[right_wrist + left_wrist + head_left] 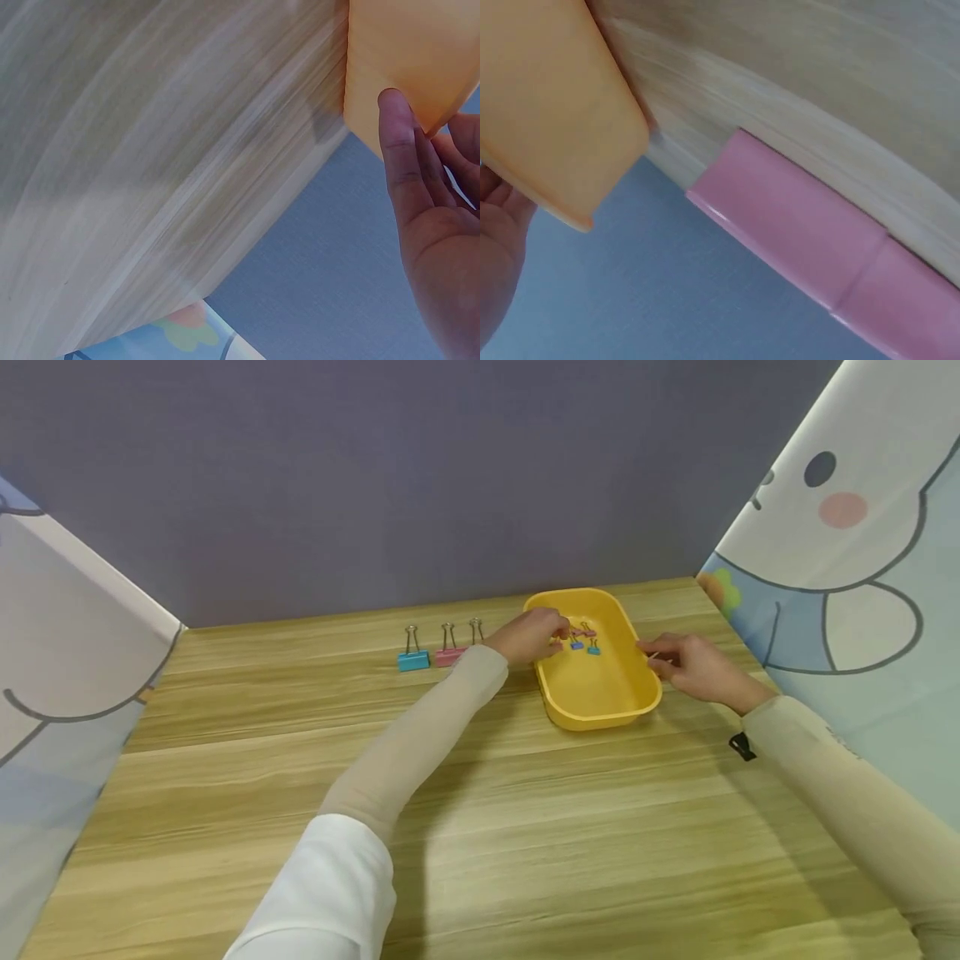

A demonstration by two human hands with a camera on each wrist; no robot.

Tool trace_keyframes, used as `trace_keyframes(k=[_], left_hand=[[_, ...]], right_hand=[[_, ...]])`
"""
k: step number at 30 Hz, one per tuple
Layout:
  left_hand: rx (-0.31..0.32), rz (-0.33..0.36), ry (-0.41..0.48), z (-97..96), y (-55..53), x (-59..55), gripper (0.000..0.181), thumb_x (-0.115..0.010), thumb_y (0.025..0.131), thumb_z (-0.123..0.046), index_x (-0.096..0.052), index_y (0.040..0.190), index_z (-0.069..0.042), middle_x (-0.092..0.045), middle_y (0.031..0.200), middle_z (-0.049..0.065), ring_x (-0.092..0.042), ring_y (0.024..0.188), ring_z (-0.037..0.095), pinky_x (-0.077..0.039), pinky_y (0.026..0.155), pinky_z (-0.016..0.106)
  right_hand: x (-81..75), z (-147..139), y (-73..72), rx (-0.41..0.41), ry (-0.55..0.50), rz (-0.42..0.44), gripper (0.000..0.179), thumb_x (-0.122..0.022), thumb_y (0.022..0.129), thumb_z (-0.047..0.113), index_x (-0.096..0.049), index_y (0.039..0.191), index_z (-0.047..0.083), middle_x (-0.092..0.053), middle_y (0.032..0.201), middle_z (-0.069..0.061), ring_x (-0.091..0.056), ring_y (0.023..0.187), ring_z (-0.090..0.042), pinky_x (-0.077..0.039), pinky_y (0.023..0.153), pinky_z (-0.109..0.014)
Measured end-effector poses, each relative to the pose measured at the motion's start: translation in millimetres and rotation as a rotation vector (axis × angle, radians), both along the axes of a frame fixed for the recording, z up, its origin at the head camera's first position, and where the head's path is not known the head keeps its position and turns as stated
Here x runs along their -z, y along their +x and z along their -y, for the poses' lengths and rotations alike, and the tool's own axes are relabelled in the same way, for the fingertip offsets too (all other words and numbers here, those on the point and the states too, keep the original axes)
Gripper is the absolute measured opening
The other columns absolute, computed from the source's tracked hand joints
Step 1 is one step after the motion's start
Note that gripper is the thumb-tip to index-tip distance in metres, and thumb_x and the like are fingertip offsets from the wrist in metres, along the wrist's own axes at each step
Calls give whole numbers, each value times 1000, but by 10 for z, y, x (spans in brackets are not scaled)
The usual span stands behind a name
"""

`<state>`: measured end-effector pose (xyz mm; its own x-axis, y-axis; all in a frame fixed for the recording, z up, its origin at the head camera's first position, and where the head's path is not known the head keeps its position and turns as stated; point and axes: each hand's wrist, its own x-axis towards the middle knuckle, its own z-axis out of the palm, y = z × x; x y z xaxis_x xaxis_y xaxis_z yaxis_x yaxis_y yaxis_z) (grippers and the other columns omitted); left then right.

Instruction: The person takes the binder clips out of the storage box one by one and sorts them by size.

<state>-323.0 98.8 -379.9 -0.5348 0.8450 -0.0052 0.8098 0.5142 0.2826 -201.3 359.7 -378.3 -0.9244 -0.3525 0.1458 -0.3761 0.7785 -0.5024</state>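
Backdrop (360, 485): plain grey-blue wall at the far side, cartoon panels (843, 560) to left and right.
Table (247, 735): pale wood-grain top below the wall.
Yellow tray (592, 689): shallow, rounded, toward the table's far right, between the two hands.
Small binder clips (576, 644): pink, blue and teal, grouped inside the tray's far half.
Right hand (697, 668): pinches the tray's right rim between thumb and fingers; a light, even hold should keep the tray from sliding.
Left hand (528, 637): reaches over the tray's left rim, fingers bent and narrow; whether they hold a clip, I cannot tell. Working on one clip at a time would likely leave its neighbours undisturbed.
Large binder clips (413, 661): row on the table left of the tray, handles upward; teal, pink, and a third mostly hidden by the left sleeve (427, 727). Keeping that wrist high should avoid knocking them.
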Motion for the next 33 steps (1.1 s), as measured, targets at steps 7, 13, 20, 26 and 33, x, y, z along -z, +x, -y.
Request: trace_keyframes(k=[7,13,20,26,33], left_hand=[[-63,12,-55,-59,3,-19,19,-64,91,-12,-67,107,-4,-62,106,4,-55,98,16,-44,84,25],[-97,2,-81,-116,27,-36,7,-61,90,-7,-68,93,-7,-62,92,1,-54,83,13,-44,73,23],[-129,-27,-151,-240,89,1,23,-52,93,-7,-53,71,-13,-48,65,-2,-43,60,10,-38,54,21],[-168,-89,-225,-360,110,27,12,-53,95,-11,-63,88,-13,-61,82,-1,-52,70,12,-45,61,25],[-174,-57,-257,-411,129,-5,7,-56,94,-9,-61,92,-13,-60,84,-1,-51,72,12,-44,62,25]], right_hand=[[-4,20,-12,-9,-3,18,32,-57,91,-2,-57,122,-11,-63,103,-21,-63,81,-26,-52,61,-24],[-2,1,6,-18,-16,16,32,-59,90,-3,-58,122,-10,-63,104,-21,-64,80,-27,-52,60,-25],[20,-35,88,3,-30,51,33,-59,90,-4,-57,123,-10,-62,104,-20,-62,78,-26,-51,59,-26],[22,-64,105,1,-31,36,34,-59,90,-4,-57,123,-10,-62,104,-19,-63,78,-25,-51,59,-25],[9,-93,98,5,-31,44,33,-59,91,-3,-57,123,-9,-62,103,-19,-62,77,-25,-51,58,-26]])
